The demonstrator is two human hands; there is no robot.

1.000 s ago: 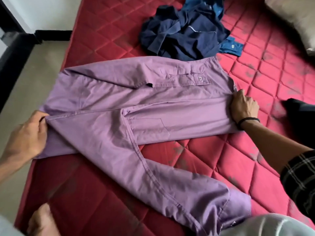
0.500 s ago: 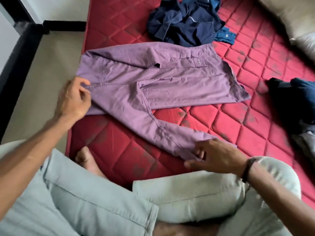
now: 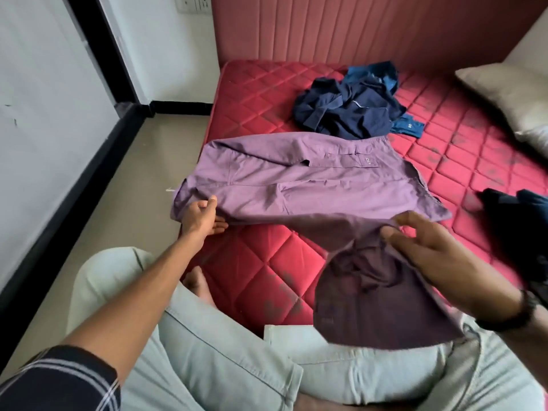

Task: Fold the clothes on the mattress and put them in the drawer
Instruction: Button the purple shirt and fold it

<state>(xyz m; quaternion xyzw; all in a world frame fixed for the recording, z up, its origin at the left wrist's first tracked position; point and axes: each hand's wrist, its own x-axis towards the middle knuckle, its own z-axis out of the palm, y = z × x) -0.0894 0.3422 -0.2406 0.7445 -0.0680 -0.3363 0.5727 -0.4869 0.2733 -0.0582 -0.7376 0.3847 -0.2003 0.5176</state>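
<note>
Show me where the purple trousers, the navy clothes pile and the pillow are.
purple trousers [image 3: 326, 188]: head view, on the flat upper leg panel.
navy clothes pile [image 3: 347, 111]: head view, on the middle of the crumpled heap.
pillow [image 3: 510, 90]: head view, on its beige top face.

Bare red mattress [image 3: 267, 262] lies open between the person's knees and the purple trousers [image 3: 311, 185], room enough for a hand to pass. The trousers span the bed from its left edge almost across, one leg lifted by the right hand [image 3: 439, 256]. Behind them a navy heap of clothes [image 3: 347, 111] sits nearly touching the waistband. Bare quilting runs along the headboard [image 3: 355, 28]. Right side is crowded: a pillow [image 3: 504, 84] and a dark garment [image 3: 516, 221]. Floor [image 3: 133, 203] runs alongside on the left.
</note>
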